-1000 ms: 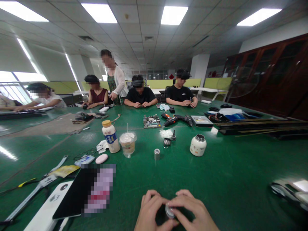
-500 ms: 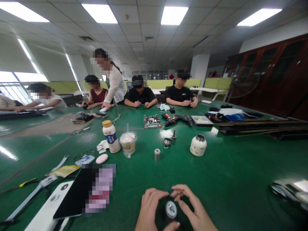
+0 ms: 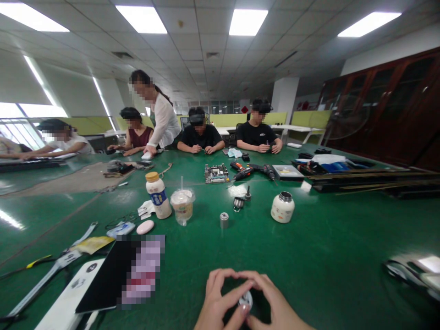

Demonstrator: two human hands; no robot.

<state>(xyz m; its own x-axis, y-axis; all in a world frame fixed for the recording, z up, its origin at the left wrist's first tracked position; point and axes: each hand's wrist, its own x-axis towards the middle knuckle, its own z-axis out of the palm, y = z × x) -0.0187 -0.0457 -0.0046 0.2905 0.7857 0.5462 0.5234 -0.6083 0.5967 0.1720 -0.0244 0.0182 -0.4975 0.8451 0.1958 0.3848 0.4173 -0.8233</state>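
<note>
Pinching a round silver metal part (image 3: pixel 245 300): left hand (image 3: pixel 220 300); curled alongside, grip unclear: right hand (image 3: pixel 275 298); beyond, upright silver cylinder (image 3: pixel 224 221).

Left hand (image 3: pixel 220 300) and right hand (image 3: pixel 273 298) arch together at bottom centre — fingers curled, fingertips nearly meeting.

Between my left hand (image 3: pixel 220 300) and right hand (image 3: pixel 277 300) I count one round metal piece (image 3: pixel 246 299). Beyond them are one metal cylinder (image 3: pixel 224 221), one bottle (image 3: pixel 158 197), one plastic cup (image 3: pixel 182 206), one white flask (image 3: pixel 283 210), one circuit board (image 3: pixel 216 174) and two power drivers (image 3: pixel 244 173); above, four ceiling lights (image 3: pixel 248 22).
</note>
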